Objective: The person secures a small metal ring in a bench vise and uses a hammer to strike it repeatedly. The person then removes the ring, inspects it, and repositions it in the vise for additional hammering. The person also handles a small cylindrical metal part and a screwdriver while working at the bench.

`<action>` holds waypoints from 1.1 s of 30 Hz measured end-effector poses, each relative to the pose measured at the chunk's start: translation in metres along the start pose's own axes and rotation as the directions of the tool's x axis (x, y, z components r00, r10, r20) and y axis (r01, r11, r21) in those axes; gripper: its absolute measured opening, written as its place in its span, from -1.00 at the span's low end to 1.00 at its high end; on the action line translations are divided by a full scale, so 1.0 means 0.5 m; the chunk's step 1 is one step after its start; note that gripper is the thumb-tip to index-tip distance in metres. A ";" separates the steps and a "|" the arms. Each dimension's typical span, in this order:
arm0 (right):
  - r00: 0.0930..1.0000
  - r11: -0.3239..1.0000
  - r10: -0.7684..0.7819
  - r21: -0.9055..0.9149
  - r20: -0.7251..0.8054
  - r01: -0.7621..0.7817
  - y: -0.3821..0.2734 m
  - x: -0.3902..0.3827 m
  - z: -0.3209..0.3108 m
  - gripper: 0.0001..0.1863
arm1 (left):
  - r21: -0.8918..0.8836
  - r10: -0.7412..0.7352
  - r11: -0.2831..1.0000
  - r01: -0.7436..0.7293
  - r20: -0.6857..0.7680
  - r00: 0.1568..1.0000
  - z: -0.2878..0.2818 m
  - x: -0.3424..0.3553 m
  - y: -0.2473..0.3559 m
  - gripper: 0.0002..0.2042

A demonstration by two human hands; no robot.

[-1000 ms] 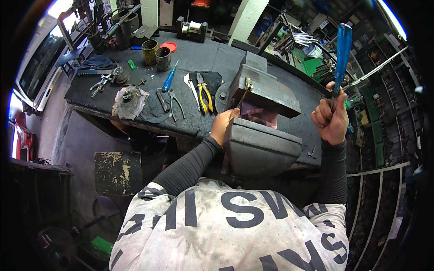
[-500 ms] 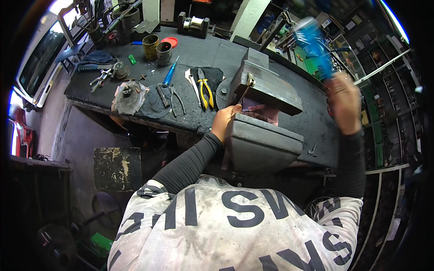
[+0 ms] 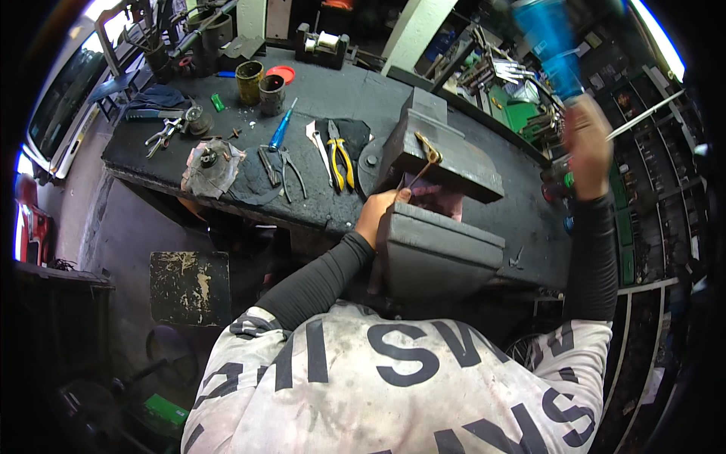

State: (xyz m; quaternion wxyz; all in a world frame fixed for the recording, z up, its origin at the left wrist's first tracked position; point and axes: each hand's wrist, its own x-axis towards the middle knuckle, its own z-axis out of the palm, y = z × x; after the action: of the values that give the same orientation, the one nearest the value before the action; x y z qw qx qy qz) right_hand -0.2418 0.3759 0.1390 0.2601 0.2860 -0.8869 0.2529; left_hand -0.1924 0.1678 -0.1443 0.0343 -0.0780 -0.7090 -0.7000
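High at the right, my right hand [image 3: 587,140] is closed around the lower end of a translucent blue bottle [image 3: 546,41], partly blurred and cut by the view's upper edge. My left hand [image 3: 380,212] is at the left side of a large grey bench vise [image 3: 446,242], its fingers closed on a slim metal rod [image 3: 420,177]. The rod slants up to a brass-coloured ringed end [image 3: 433,154] by the far jaw. Between the vise's spread jaws lies reddish, cloth-like material [image 3: 448,204]. My left fingertips are partly hidden by the near jaw.
Yellow-handled pliers [image 3: 342,163], a wrench [image 3: 319,155], grey pliers [image 3: 292,174] and a blue-handled screwdriver [image 3: 280,132] lie left of the vise on the dark workbench [image 3: 333,83]. Farther back stand two dirty cans [image 3: 249,83]. A worn stool [image 3: 189,287] stands below.
My right hand has risen slightly with the bottle. At the vise, the rod's ringed end has shifted to the right and turned more into view, while my left hand keeps nearly the same place.
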 end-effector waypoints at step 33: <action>0.996 0.937 0.091 0.337 0.024 -0.094 -0.006 -0.032 -0.008 -0.67 | -0.200 -0.007 0.980 -0.009 -0.076 0.997 -0.008 -0.007 -0.019 -0.45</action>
State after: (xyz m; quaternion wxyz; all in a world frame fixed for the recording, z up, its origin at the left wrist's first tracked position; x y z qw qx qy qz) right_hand -0.2277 0.3821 0.1330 0.1914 0.2856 -0.8439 0.4119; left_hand -0.1906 0.1634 -0.1544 0.0536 -0.0548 -0.6333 -0.7701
